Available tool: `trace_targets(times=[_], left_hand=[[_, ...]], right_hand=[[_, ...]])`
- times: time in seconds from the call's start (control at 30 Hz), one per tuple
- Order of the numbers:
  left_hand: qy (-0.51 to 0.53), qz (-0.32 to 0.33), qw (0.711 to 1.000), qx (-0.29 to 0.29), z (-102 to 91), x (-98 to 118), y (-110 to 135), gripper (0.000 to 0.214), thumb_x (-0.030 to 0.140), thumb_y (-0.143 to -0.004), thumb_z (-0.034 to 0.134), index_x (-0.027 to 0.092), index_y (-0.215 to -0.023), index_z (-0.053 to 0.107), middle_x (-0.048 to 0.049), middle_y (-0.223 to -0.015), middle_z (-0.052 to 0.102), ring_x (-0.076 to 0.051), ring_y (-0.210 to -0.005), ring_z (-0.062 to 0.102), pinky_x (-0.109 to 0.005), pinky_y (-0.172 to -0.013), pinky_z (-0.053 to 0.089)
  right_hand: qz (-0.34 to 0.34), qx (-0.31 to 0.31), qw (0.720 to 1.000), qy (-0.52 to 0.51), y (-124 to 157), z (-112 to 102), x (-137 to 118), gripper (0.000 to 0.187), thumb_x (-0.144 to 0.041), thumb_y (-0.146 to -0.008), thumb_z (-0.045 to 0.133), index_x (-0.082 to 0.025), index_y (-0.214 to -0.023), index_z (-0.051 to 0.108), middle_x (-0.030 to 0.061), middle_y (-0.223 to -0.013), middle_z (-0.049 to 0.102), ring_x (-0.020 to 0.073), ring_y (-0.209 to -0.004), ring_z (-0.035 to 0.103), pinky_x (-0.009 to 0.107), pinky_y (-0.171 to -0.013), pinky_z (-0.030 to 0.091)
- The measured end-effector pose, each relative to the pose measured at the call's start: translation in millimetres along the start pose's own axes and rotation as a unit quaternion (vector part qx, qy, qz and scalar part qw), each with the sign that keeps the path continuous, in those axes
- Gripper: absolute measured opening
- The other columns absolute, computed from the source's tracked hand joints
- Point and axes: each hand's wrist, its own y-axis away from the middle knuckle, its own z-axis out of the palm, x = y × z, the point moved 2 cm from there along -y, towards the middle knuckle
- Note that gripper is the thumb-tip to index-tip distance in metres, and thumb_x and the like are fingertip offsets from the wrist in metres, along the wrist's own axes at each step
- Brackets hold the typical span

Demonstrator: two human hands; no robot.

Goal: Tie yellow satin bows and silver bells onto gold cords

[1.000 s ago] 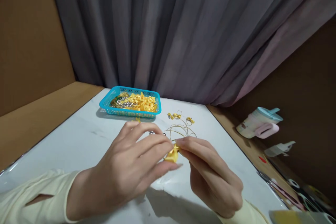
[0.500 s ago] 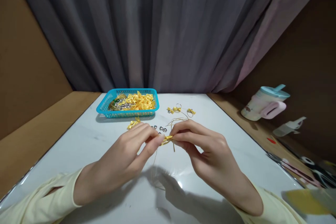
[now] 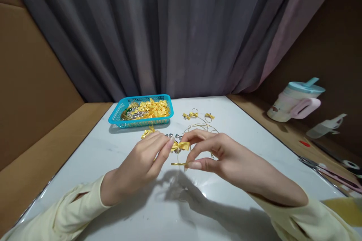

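Right now the left hand [image 3: 141, 160] is closed in a pinch, thumb and forefinger together on the left end of a yellow bow [image 3: 181, 146], which sits between the two hands above the table [image 3: 113, 165]. A silver bead [image 3: 177, 150] shows at the lower middle of the bow. Below it, a thin gold band [image 3: 177, 164] runs across to the right hand [image 3: 226, 156], whose thumb and forefinger tips nearly meet and nip its right end, while another finger reaches up behind the bow's right end. Beyond the left hand, farther from the person, stands a blue basket [image 3: 138, 124]: gold cords [image 3: 128, 108] lie at its left, silver beads in its middle, and a heap of yellow bows [image 3: 157, 107] fills its right. Nearer the left fingers rests a small cluster of bows [image 3: 147, 132]. Past the right fingers lie loose gold strands [image 3: 202, 126] and, farther off, bows with rings [image 3: 209, 116]. Well right of the grip are a lidded cup [image 3: 284, 101], its contents hidden, and a translucent bottle [image 3: 321, 129].
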Motion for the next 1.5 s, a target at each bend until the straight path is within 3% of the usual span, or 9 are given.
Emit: trace_targets(times=[0.2, 0.57, 0.73, 1.13, 1.5], left_hand=[[-0.019, 0.081, 0.995, -0.052, 2.6, 3, 2, 0.023, 0.009, -0.091, 0.032, 0.015, -0.073, 0.046, -0.0017, -0.063, 0.044, -0.014, -0.06, 0.037, -0.029, -0.059, 0.033], [-0.009, 0.088, 0.991, -0.103, 5.1, 3, 2, 0.025, 0.011, -0.092, 0.026, 0.016, -0.078, 0.045, -0.0037, -0.068, 0.05, -0.016, -0.064, 0.041, -0.03, -0.062, 0.036], [0.018, 0.086, 0.992, -0.087, 10.9, 2, 5, 0.01, 0.016, -0.089, 0.04, 0.014, -0.086, 0.049, -0.0057, -0.072, 0.052, -0.017, -0.066, 0.043, -0.032, -0.061, 0.037], [0.039, 0.066, 0.996, -0.039, 19.1, 4, 8, 0.012, 0.006, -0.087, 0.039, 0.014, -0.082, 0.045, -0.0035, -0.07, 0.048, -0.016, -0.066, 0.042, -0.031, -0.061, 0.035], [0.059, 0.053, 0.996, -0.027, 19.4, 0, 8, 0.011, 0.005, -0.088, 0.041, 0.014, -0.087, 0.047, -0.0032, -0.074, 0.049, -0.015, -0.069, 0.042, -0.03, -0.065, 0.037]], right_hand=[[0.023, 0.006, 0.999, -0.029, -5, 4, 7, 0.016, -0.005, -0.076, 0.06, -0.016, -0.067, 0.067, 0.0034, -0.09, 0.061, 0.0132, -0.079, 0.06, 0.029, -0.075, 0.049], [0.016, 0.04, 0.997, 0.059, -2, 8, -1, 0.025, 0.006, -0.071, 0.051, -0.015, -0.061, 0.061, 0.0023, -0.075, 0.062, 0.0122, -0.067, 0.054, 0.026, -0.063, 0.044], [0.005, 0.056, 0.996, 0.074, 0, 12, -1, 0.026, 0.009, -0.066, 0.048, -0.014, -0.057, 0.056, 0.0025, -0.072, 0.059, 0.0127, -0.064, 0.052, 0.026, -0.06, 0.043], [0.009, 0.091, 0.992, 0.092, 4, 22, 1, 0.028, 0.012, -0.06, 0.045, -0.014, -0.062, 0.055, 0.0028, -0.074, 0.054, 0.0131, -0.064, 0.05, 0.026, -0.059, 0.042], [0.053, 0.071, 0.993, 0.076, -1, 14, -1, 0.02, 0.003, -0.074, 0.051, -0.012, -0.068, 0.062, 0.003, -0.078, 0.059, 0.0129, -0.07, 0.054, 0.026, -0.064, 0.042]])
